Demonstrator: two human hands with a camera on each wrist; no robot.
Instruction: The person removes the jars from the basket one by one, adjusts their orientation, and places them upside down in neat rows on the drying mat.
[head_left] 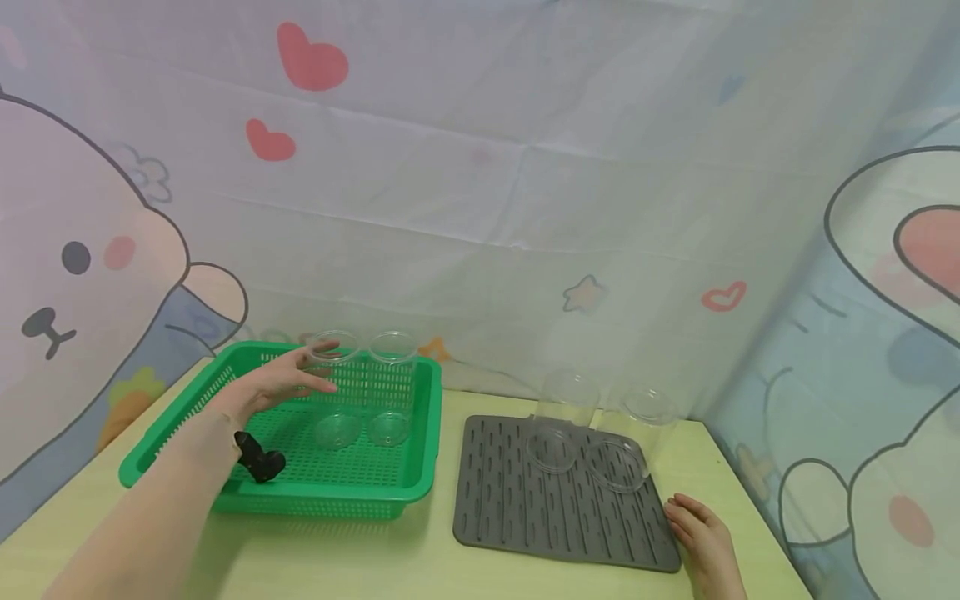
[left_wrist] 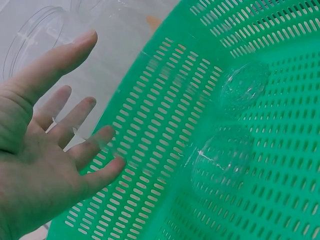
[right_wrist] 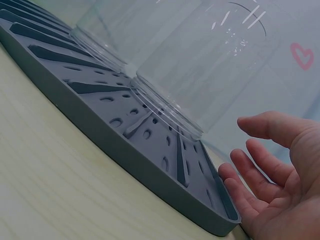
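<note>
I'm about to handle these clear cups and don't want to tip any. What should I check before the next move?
1. Left hand gripping the left cup in the green basket: not ok; fingers and thumb are spread.
2. Fingers touching that cup: cannot tell.
3. Right hand free: ok; it holds nothing, by the mat's right edge.
4. Gray mat with room: ok; ribbed surface shows in front of its cups.
5. Left mat cup and right mat cup standing: ok.
</note>
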